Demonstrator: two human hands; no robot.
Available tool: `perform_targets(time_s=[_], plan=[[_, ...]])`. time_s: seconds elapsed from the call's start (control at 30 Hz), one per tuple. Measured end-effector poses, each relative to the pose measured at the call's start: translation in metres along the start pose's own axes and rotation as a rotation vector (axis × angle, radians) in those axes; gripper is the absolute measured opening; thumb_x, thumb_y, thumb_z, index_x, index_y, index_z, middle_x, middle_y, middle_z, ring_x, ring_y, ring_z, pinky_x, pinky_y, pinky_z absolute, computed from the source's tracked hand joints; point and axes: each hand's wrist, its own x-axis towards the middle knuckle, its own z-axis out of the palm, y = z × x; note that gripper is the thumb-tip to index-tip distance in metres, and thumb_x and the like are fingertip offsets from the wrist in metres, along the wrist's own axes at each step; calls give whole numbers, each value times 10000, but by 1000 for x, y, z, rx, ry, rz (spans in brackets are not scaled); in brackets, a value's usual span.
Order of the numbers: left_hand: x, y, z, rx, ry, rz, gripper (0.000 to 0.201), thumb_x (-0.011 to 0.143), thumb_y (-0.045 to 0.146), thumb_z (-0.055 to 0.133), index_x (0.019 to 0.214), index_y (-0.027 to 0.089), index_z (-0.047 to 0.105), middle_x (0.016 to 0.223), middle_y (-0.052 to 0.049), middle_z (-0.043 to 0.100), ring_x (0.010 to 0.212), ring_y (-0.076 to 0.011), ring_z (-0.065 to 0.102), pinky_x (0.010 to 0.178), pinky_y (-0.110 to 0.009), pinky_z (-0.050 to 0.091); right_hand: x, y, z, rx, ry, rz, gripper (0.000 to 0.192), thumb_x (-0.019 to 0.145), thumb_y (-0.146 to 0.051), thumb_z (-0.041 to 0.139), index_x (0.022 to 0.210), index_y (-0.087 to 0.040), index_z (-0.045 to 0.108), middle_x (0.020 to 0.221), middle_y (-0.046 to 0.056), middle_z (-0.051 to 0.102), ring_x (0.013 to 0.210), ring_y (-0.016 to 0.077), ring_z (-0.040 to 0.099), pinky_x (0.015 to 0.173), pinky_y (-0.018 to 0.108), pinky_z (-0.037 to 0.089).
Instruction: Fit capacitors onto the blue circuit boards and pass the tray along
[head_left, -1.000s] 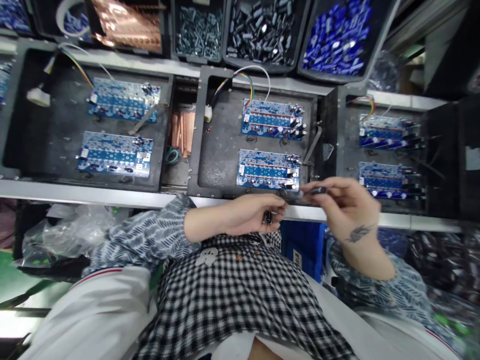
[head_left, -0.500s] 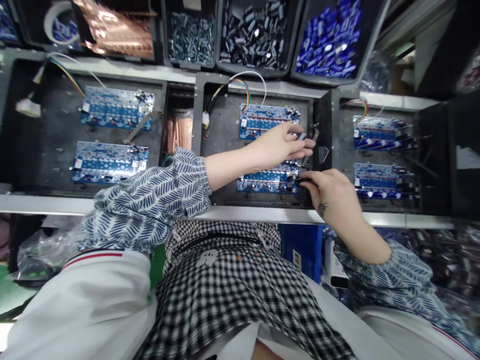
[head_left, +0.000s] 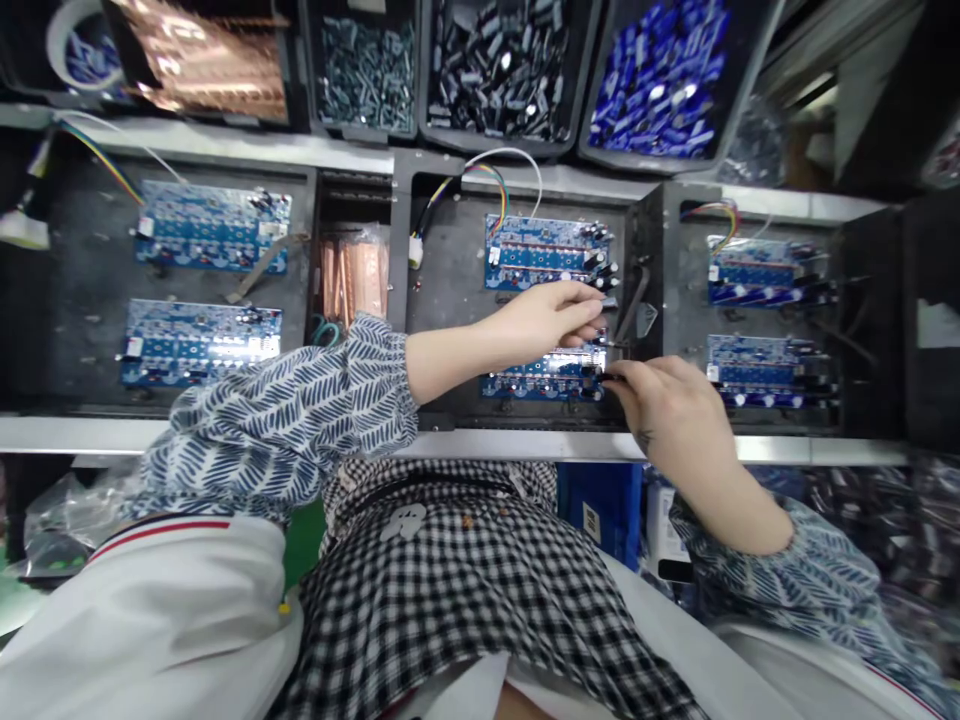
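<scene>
My left hand reaches over the middle tray with its fingers bent together, a small grey capacitor at the fingertips. It covers part of the lower blue circuit board. At that board's right end, my right hand pinches a small black capacitor between thumb and forefinger, against or very near the board's edge; exact contact cannot be made out. Just above my left hand lies the upper circuit board, with several black capacitors standing out along its right end. Coloured wires run from it.
Left tray and right tray each hold two blue boards. Behind stand bins of grey parts, black capacitors and blue capacitors. Copper strips lie between trays. A metal rail runs along the front.
My left hand has drawn down and slightly left, its fingers closing in, uncovering the upper board's right end. My right hand stays at the lower board's right end. The view has shifted a little.
</scene>
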Motion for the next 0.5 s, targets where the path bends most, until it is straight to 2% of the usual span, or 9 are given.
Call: perform_targets(time_s=[0.07,0.13,0.2,0.23,0.27,0.33,0.4,0.47,0.5], plan=[[2,-1,-1,26,9,20,155,1075,141,484,1070,130,639,935,-22,664,757,-61,565,805,-187,490,-2,-3,-1,35,28,8,229,1027,-268,543,1064,-146,733,842,112,728,803,255,653,754,377,536],[1,-4,0,70,8,41,159,1062,158,507,968,134,633,873,-10,638,722,-69,540,741,-185,462,-4,-8,-4,85,74,16,264,1021,-252,559,1218,-137,691,1025,149,759,916,274,689,825,412,568],[-4,-8,5,144,-59,55,226,1051,166,515,847,141,609,794,2,606,688,-82,523,714,-200,445,-6,-12,-9,158,158,31,383,1006,-236,588,1381,-161,607,1270,182,717,1103,302,694,920,462,583],[-8,-10,8,191,-124,57,263,1047,168,516,797,146,596,759,5,594,673,-90,521,713,-213,446,-7,-14,-12,211,216,29,427,994,-223,610,1418,-191,582,1326,174,699,1154,305,691,943,472,589],[-11,-12,12,242,-205,58,290,1044,171,517,765,151,591,736,6,591,667,-100,529,722,-227,452,-9,-15,-15,270,277,16,439,978,-202,634,1414,-227,589,1312,151,710,1147,296,705,934,465,603],[-13,-12,19,360,-371,76,312,1036,174,529,733,161,600,717,-1,607,683,-127,571,755,-258,471,-12,-14,-20,380,371,-23,387,944,-145,667,1305,-284,662,1152,87,767,1005,259,756,848,418,634],[-1,0,21,532,-451,163,303,1024,177,562,727,170,624,751,-26,640,777,-171,629,834,-295,485,-15,-9,-23,447,426,-13,302,921,-104,679,1143,-304,720,1018,43,785,874,228,768,780,386,641],[28,24,16,726,-345,328,273,1009,159,588,743,172,648,862,-75,671,980,-233,645,989,-335,453,-18,-3,-24,468,446,68,230,915,-101,692,1027,-298,730,981,30,786,859,221,769,778,379,642],[49,40,10,808,-206,420,243,1005,140,589,774,166,661,954,-107,675,1113,-270,610,1086,-359,398,-19,-1,-23,468,443,107,200,920,-110,694,996,-293,726,974,28,786,865,220,770,785,378,642]])
